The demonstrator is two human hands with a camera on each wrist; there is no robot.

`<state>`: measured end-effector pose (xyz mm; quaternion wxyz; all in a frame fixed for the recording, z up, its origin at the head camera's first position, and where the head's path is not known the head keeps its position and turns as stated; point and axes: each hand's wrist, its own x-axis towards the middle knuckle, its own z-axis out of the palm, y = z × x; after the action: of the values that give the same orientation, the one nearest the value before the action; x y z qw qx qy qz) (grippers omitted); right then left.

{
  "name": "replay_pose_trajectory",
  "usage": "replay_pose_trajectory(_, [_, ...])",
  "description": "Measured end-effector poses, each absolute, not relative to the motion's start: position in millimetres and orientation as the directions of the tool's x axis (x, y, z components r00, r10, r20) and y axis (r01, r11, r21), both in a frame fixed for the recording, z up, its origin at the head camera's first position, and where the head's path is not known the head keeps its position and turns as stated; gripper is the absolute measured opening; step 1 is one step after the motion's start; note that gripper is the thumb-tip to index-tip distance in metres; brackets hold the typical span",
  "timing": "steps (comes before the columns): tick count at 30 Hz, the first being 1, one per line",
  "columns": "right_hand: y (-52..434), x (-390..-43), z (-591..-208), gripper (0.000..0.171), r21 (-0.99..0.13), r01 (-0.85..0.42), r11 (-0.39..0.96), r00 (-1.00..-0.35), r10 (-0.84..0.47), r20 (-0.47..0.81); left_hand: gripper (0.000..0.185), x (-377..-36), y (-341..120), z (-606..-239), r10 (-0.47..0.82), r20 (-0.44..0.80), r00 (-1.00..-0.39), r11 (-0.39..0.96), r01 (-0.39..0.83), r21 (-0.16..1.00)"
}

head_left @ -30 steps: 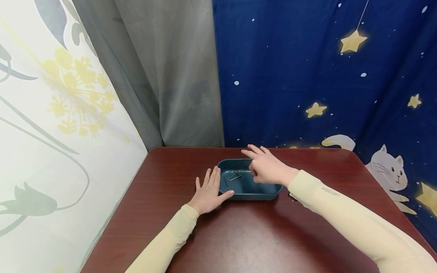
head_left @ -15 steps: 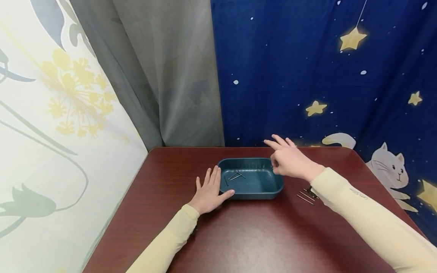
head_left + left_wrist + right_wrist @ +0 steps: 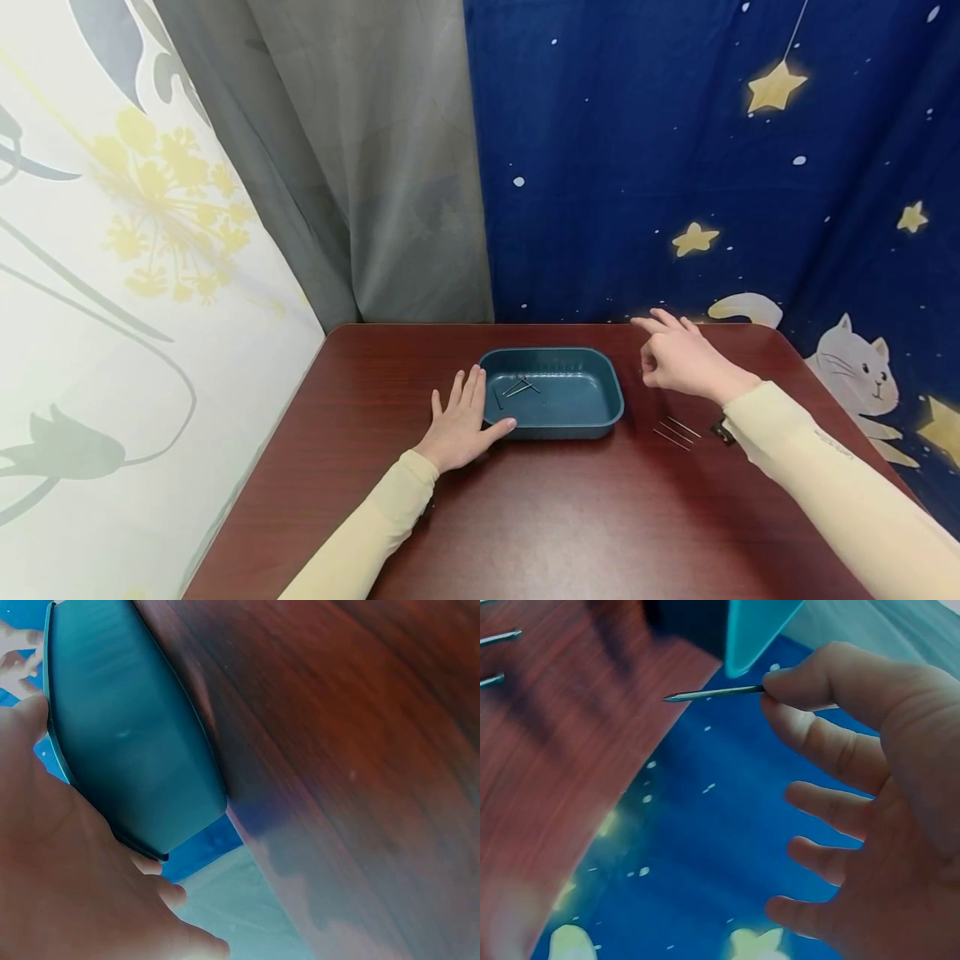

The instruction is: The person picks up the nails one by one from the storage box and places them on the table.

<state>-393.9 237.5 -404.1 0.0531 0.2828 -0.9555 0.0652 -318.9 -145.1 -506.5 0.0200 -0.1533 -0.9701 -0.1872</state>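
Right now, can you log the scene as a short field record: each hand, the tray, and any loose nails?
left hand: flat on the table, thumb against the tray's near left corner
right hand: raised right of the tray, pinching one nail
tray: teal, rectangular, holds a few nails
loose nails: about three on the table, right of the tray

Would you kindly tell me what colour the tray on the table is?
The tray is dark teal, clearest in the head view.
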Motion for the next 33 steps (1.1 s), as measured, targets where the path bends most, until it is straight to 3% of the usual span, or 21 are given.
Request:
replay_pose_trajectory(8, [262.8,-396.2,-424.3,0.030,-0.141,-0.497,0.856,-0.868,-0.488,0.089,0.104,-319.2,-145.5,-507.5,0.295,0.101,-0.950,0.873,0.311,0.375])
replay_pose_trajectory(33, [297.9,-403.3,-482.5,0.033,-0.118,-0.481,0.869,-0.877,-0.480,0.033,0.106,-321.9,-146.3,-511.9,0.298,0.107,-0.949,0.875,0.316,0.366])
